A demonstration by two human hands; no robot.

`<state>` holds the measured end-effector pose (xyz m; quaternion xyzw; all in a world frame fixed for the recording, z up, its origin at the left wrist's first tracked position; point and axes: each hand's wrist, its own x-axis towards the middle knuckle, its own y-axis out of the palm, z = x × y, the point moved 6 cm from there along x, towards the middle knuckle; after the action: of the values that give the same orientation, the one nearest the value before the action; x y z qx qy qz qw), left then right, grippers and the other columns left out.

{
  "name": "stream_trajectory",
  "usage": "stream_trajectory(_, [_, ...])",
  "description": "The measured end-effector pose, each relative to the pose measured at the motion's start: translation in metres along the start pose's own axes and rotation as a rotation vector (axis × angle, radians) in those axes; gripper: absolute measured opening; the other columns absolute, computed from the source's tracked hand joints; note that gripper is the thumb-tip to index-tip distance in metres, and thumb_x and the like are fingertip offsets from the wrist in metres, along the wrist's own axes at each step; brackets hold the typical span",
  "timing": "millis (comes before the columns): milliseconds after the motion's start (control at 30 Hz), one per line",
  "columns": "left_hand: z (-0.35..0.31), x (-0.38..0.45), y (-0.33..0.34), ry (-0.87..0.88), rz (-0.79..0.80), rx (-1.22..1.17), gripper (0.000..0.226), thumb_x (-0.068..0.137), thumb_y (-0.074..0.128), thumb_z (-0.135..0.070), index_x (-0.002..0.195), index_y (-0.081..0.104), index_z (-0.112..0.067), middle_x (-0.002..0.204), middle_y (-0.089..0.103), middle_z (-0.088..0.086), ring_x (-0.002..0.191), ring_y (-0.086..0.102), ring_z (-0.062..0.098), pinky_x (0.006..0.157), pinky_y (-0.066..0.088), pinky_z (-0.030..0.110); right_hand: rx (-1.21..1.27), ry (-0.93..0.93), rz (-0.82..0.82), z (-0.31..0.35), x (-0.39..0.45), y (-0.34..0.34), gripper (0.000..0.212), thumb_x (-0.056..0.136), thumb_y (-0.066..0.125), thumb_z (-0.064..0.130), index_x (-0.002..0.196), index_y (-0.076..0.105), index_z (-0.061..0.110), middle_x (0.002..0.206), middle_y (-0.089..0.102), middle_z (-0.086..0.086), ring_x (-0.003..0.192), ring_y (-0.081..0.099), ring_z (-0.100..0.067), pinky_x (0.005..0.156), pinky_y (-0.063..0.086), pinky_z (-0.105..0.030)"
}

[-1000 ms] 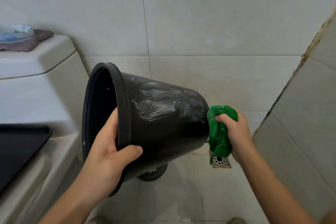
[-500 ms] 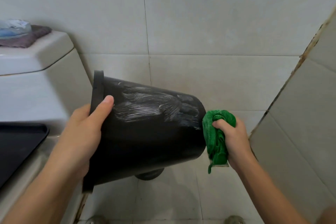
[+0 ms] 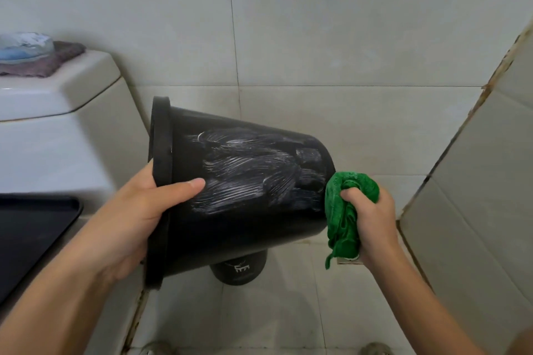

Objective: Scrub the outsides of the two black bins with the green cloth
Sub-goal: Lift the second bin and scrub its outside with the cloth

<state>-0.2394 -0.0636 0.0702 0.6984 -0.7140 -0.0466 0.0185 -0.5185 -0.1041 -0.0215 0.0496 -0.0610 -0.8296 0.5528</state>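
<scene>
Left hand (image 3: pixel 135 210) grips the bin (image 3: pixel 239 196) by its rim, thumb over the outside wall, bin held tilted on its side in mid-air w/ base to the right. Right hand (image 3: pixel 372 216) is fisted round the bunched green cloth (image 3: pixel 343 210), pressed at the base edge. Risk: wall looks soapy, so a one-hand rim grip could slip or twist under scrub force. Second bin (image 3: pixel 239 269) sits on the floor right below and would likely take the hit. Toilet tank (image 3: pixel 54 135) close on the left, tiled wall (image 3: pixel 476 181) on the right, so swing room is tight imo.

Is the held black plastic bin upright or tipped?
Tipped on its side: black plastic bin, rim left in left hand, base right against green cloth.
</scene>
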Motion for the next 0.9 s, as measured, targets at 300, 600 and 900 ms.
stream_trajectory(300, [0.003, -0.007, 0.013, 0.06, -0.002, -0.078, 0.048, 0.069, 0.058, 0.013, 0.109, 0.067, -0.012, 0.095, 0.077, 0.009, 0.083, 0.074, 0.024, 0.066, 0.061, 0.026, -0.458, -0.473, -0.148, 0.017, -0.015, 0.003, 0.025, 0.07, 0.061, 0.028, 0.095, 0.067, 0.023, 0.117, 0.061, 0.01, 0.099, 0.056, 0.008, 0.082, 0.041, -0.008])
stream_trajectory(600, [-0.001, -0.008, 0.016, 0.069, -0.02, -0.165, 0.057, 0.053, 0.051, 0.008, 0.107, 0.066, -0.003, 0.094, 0.07, 0.018, 0.08, 0.069, 0.031, 0.068, 0.06, 0.033, -0.732, -1.259, 0.012, 0.05, -0.064, 0.04, 0.03, 0.076, 0.068, 0.024, 0.104, 0.063, 0.013, 0.12, 0.064, -0.019, 0.109, 0.06, -0.028, 0.097, 0.048, -0.029])
stream_trajectory(900, [0.012, -0.015, 0.019, 0.024, 0.023, -0.157, 0.061, 0.045, 0.056, 0.007, 0.105, 0.068, -0.003, 0.097, 0.071, 0.022, 0.083, 0.068, 0.035, 0.07, 0.058, 0.039, -0.61, -0.932, -0.229, 0.043, -0.04, 0.017, 0.034, 0.072, 0.061, 0.025, 0.099, 0.07, 0.006, 0.121, 0.062, -0.014, 0.105, 0.06, -0.023, 0.09, 0.046, -0.027])
